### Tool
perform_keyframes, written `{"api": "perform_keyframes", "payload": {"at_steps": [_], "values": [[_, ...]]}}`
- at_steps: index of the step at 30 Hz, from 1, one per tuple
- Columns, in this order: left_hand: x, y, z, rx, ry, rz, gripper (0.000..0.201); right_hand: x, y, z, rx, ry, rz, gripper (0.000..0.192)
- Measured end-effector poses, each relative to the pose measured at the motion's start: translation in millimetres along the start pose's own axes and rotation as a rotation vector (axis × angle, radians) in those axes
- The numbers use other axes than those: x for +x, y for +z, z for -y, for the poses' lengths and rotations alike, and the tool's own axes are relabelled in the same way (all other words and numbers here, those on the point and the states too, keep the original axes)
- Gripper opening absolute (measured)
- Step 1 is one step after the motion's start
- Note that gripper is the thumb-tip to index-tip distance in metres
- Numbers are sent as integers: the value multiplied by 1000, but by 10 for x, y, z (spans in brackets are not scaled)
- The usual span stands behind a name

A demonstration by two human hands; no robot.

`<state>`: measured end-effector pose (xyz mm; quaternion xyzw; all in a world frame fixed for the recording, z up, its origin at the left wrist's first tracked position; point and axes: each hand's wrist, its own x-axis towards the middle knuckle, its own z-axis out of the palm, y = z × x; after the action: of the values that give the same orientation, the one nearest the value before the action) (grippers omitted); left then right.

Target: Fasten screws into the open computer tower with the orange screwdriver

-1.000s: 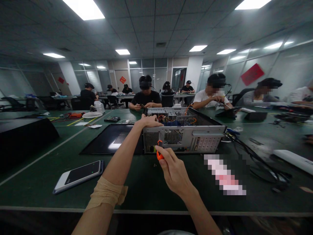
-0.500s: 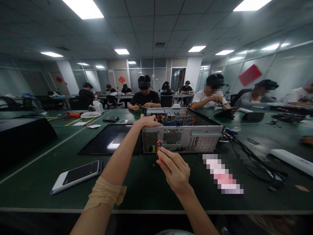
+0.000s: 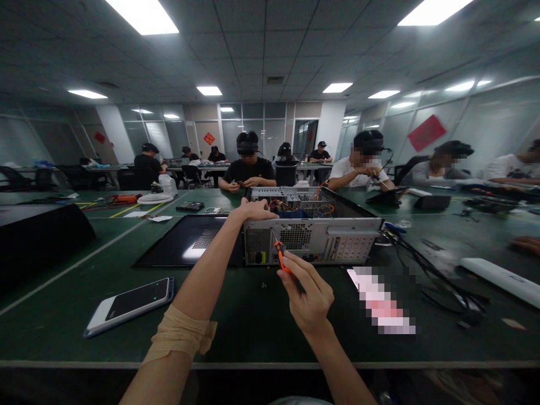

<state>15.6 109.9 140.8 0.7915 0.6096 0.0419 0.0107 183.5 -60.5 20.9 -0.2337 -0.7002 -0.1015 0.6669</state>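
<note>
An opened computer case [image 3: 320, 246] lies on its side, its metal back panel facing me. My left hand [image 3: 258, 210] is closed over the top edge of that panel at the left, thumb along the rim; some fingers are hidden inside. Between thumb and fingertips, my right hand [image 3: 310, 292] pinches an orange and black screwdriver [image 3: 282, 259]. It tilts up and to the left, with its tip at the panel beside the round fan grille; I cannot tell whether it touches a screw. A few tiny screws [image 3: 264, 285] lie on the table in front of the case.
A black side panel [image 3: 181, 242] lies left of the case, with a white and black device [image 3: 130, 306] nearer me. Black cables [image 3: 447, 292] and a white bar [image 3: 502, 278] lie to the right. A hard drive [image 3: 189, 206] rests behind. Co-workers sit across the table.
My right hand has shifted slightly right and down, and the screwdriver now leans more to the left. My left hand keeps its place on the case.
</note>
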Motion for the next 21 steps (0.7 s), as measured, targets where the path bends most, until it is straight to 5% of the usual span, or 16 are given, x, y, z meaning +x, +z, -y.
{"api": "perform_keyframes", "payload": {"at_steps": [11,16,21], "values": [[89,51,61,-28,10,-9,68,171,-425,151,170,391,-132,19],[68,36,55,-28,7,-2,66,150,-521,154,216,665,61,19],[36,19,37,-35,20,-4,66,110,-451,158,216,699,186,18]]}}
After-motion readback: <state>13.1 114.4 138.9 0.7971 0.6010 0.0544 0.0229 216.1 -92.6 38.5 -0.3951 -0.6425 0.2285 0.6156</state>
